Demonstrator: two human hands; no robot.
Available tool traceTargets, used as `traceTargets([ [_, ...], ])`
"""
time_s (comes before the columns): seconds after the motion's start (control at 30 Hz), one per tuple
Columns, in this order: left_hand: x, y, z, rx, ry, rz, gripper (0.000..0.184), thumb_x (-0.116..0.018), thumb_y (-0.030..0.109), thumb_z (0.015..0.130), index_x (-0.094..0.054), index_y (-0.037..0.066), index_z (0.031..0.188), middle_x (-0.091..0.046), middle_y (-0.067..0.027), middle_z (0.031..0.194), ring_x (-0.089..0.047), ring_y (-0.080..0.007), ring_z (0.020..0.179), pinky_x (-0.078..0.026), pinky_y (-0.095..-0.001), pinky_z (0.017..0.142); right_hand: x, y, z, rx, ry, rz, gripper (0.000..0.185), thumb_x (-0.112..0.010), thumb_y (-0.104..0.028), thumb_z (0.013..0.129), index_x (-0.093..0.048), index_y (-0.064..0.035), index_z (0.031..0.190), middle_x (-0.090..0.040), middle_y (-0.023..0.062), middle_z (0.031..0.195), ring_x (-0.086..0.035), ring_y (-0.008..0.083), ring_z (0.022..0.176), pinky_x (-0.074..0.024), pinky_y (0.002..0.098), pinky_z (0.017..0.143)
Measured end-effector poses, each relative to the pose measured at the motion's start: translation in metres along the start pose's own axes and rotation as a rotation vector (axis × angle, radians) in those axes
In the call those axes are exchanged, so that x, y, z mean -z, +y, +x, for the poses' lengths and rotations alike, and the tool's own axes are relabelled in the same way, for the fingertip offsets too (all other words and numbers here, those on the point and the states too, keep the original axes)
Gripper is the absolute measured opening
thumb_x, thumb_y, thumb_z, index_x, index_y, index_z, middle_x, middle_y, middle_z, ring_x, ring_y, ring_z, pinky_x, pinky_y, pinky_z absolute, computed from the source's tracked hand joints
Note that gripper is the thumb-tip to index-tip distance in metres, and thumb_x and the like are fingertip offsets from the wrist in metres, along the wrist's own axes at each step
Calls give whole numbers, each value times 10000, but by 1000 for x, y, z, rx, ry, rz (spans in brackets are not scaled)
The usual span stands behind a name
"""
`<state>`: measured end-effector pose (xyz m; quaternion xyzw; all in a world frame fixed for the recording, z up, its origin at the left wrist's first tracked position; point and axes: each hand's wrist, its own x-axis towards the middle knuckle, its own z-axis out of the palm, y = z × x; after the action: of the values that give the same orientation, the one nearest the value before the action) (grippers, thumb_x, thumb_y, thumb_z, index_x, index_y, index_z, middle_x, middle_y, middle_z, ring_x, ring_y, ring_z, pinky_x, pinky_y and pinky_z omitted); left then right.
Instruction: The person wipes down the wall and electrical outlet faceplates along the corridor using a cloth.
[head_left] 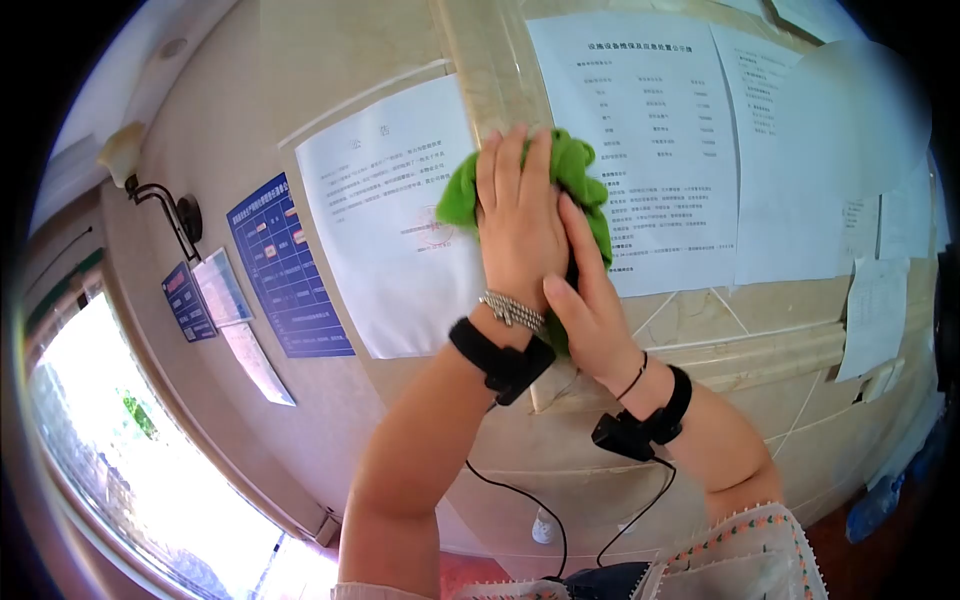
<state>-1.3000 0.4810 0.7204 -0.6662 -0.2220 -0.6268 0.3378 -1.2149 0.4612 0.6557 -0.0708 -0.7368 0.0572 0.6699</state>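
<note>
A bunched green cloth [575, 165] lies against the raised beige stone trim [490, 50] on the wall. My left hand [522, 225] holds it pressed there, fingers extended upward over it. Close beside, my right hand [597, 310] has straight fingers along the cloth's right side, with its thumb apart and near the left wrist. Part of the cloth hangs below, between the two hands. Printed paper sheets flank the cloth: a notice [390, 260] with a red stamp on the left and a larger text sheet [640, 120] on the right.
Blue charts [290, 270] hang on the left wall below a wall lamp [150, 175]. A bright glass door [110, 440] stands at lower left. Further sheets [875, 310] hang at right above a stone ledge [740, 355]. Black cables [520, 487] trail from my wrist bands.
</note>
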Motion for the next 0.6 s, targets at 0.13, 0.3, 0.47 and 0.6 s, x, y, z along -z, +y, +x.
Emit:
traceTargets([
  [0.13, 6, 15, -34, 61, -47, -59, 473, -456, -21, 809, -453, 41, 1278, -385, -148, 1345, -304, -402, 1260, -263, -490, 1039, -4, 0, -36, -62, -6, -14, 671, -497, -165, 872, -151, 69, 1396, -173, 217, 1463, -133, 319, 1375, -110, 392, 1105],
  [0.3, 9, 21, -73, 108, -101, -56, 499, -475, -23, 791, -453, 38, 1285, -385, -147, 1345, -300, -392, 1264, -274, -491, 1032, -11, 3, -77, -103, 2, -55, 675, -494, -175, 869, -149, 79, 1390, -167, 244, 1452, -137, 353, 1365, -117, 417, 1099],
  [0.47, 9, 27, -111, 107, -120, 15, 490, -534, 48, 791, -470, 49, 1277, -401, -125, 1348, -338, -358, 1253, -325, -439, 1013, -17, 3, -113, -164, 7, -147, 682, -495, -202, 869, -154, 99, 1378, -182, 269, 1432, -168, 385, 1343, -135, 436, 1090],
  [0.6, 7, 30, -135, 106, -101, 14, 503, -551, 58, 783, -474, 53, 1280, -414, -128, 1341, -332, -350, 1266, -328, -429, 1015, -20, -1, -132, -227, 6, -177, 673, -497, -207, 868, -173, 116, 1362, -225, 274, 1402, -209, 395, 1316, -154, 442, 1082],
])
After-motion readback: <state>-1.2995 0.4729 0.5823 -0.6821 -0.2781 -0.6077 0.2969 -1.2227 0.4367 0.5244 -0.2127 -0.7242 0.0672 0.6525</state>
